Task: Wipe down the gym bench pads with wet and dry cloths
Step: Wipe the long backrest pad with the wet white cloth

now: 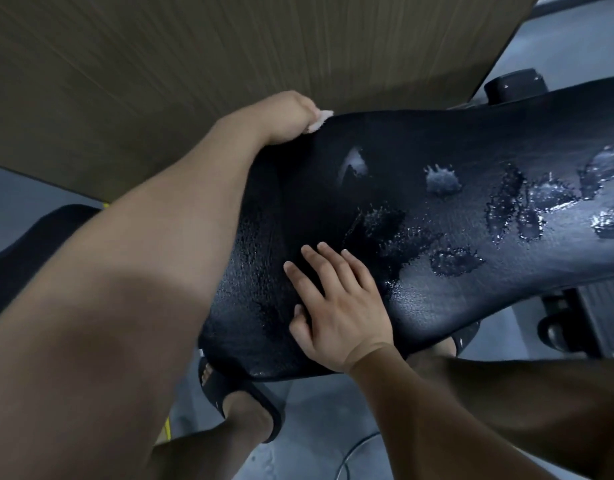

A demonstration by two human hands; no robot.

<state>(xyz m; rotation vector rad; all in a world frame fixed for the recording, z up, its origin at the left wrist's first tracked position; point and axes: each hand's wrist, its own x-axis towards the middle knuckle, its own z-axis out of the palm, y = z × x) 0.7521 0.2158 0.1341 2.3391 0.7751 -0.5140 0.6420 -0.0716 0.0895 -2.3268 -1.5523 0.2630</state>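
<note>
A black gym bench pad (437, 299) fills the middle and right of the head view, with patches of water and foam (527, 202) across its surface. My left hand (284, 116) reaches over the pad's far edge and grips a pale cloth (77, 119) that peeks out beside the fingers; most of the cloth is hidden behind the pad. My right hand (336, 306) lies flat on the near part of the pad with its fingers straight, holding nothing.
A brown wood-grain wall panel (160, 64) stands behind the pad. Another black pad (24, 251) sits at the left. My feet in black slides (236, 393) stand on the grey floor under the bench. Bench frame and a wheel (558, 327) are at the right.
</note>
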